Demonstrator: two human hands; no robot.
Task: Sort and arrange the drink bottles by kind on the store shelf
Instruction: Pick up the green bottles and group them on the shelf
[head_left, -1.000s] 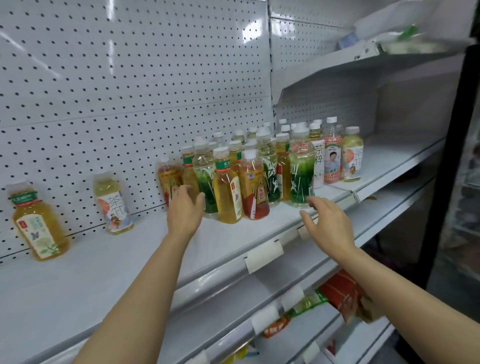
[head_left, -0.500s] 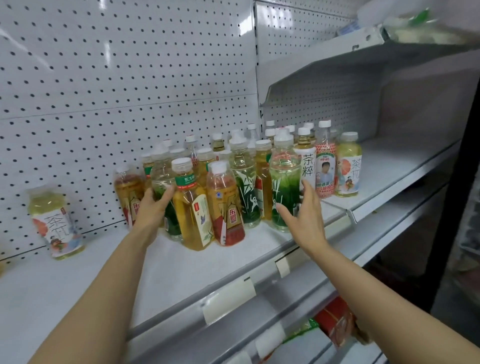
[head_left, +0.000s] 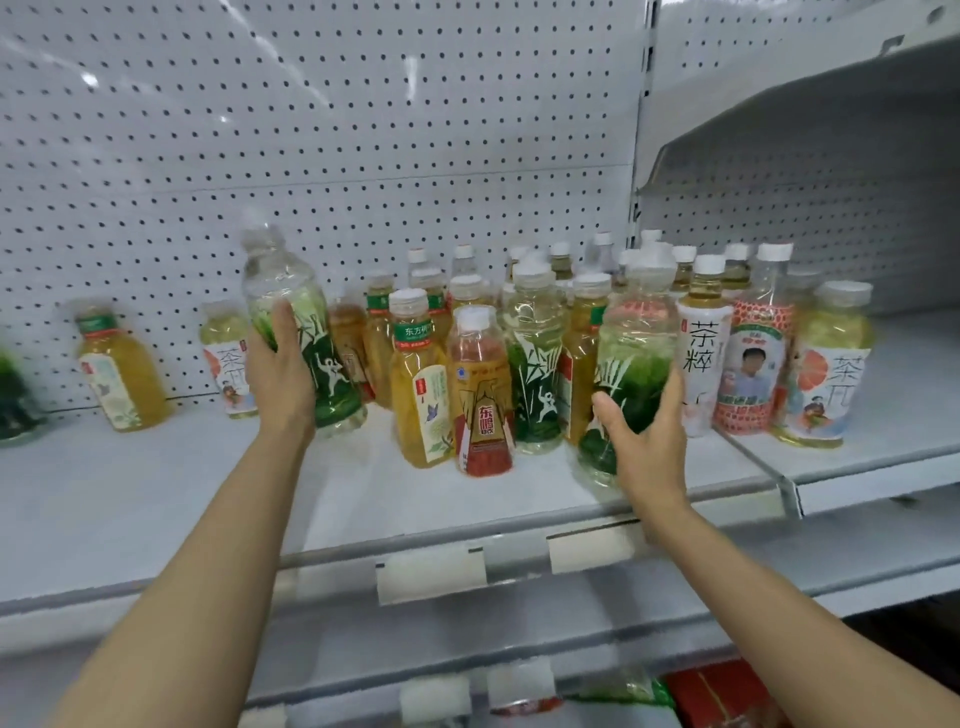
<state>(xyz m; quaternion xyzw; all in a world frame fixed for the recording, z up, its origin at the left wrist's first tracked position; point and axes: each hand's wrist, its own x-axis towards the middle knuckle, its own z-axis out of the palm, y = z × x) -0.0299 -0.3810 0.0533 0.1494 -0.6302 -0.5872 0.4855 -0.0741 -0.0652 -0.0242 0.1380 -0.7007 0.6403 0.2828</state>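
Note:
A mixed cluster of drink bottles stands on the white shelf (head_left: 156, 499). My left hand (head_left: 278, 371) grips a clear bottle with a green bamboo label (head_left: 306, 332), tilted and pulled left of the cluster. My right hand (head_left: 641, 439) grips another green bamboo-label bottle (head_left: 631, 364) at the cluster's front right. Between them stand a yellow tea bottle with a green band (head_left: 418, 384), an orange bottle with a red label (head_left: 480, 395) and a third bamboo-label bottle (head_left: 535, 358).
At the left stand a yellow tea bottle (head_left: 122, 369), a pale bottle with a white label (head_left: 226, 358) and a green-labelled bottle at the frame edge (head_left: 13, 400). White-label bottles (head_left: 704, 343) stand right of the cluster. A higher shelf (head_left: 810, 114) juts out upper right. Packages lie on the lower shelf (head_left: 717, 691).
Both hands have closed round green bamboo-label bottles. The left one has come away from the cluster, leftward and tilted. The camera has moved closer.

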